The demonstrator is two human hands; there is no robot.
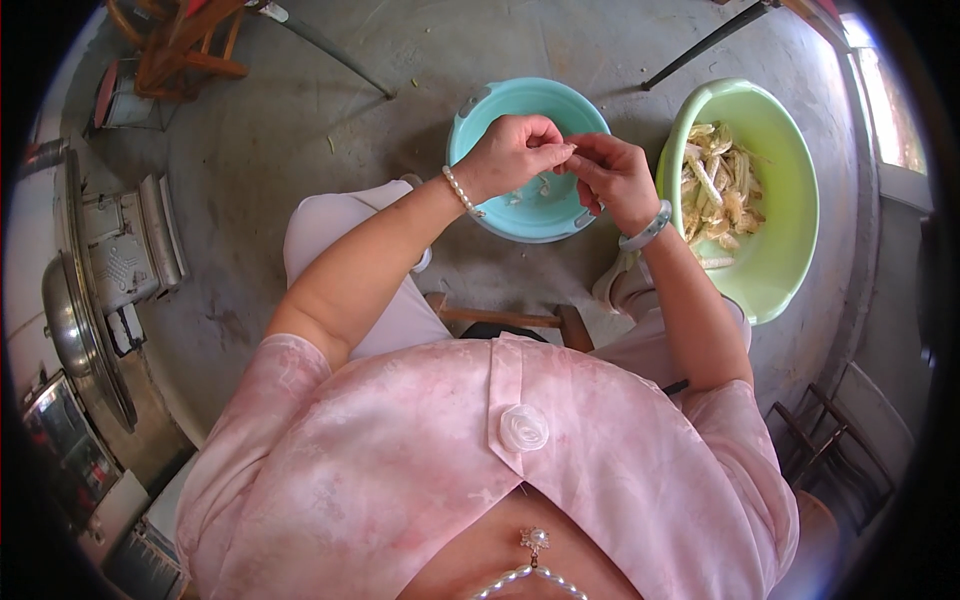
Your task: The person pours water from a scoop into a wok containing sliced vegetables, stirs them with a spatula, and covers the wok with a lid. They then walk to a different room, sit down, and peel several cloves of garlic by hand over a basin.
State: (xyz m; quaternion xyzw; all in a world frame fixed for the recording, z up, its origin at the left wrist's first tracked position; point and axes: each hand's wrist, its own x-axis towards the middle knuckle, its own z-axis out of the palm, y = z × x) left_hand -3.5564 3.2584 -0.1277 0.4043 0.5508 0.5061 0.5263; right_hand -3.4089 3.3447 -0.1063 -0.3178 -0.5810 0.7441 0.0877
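My left hand (517,150), with a pearl bracelet at its wrist, and my right hand (616,176), with a pale bangle, meet above a round turquoise plastic basin (491,112). Their thumbs and fingertips are pinched together around a small pale piece (572,148), mostly hidden and too small to identify. A few whitish scraps (545,184) lie on the basin's bottom, below my fingers. To the right of my right hand stands a light green oval plastic tub (787,247). Bare corn cobs (709,184) and dry husk-like scraps fill its left part.
My knees flank a low wooden stool frame (510,318). Metal legs (330,52) of furniture stand on the concrete floor (247,225) beyond the basin. Wooden chair parts (187,52) are at the upper left. A metal stove (124,247) and a round metal lid (64,315) line the left side.
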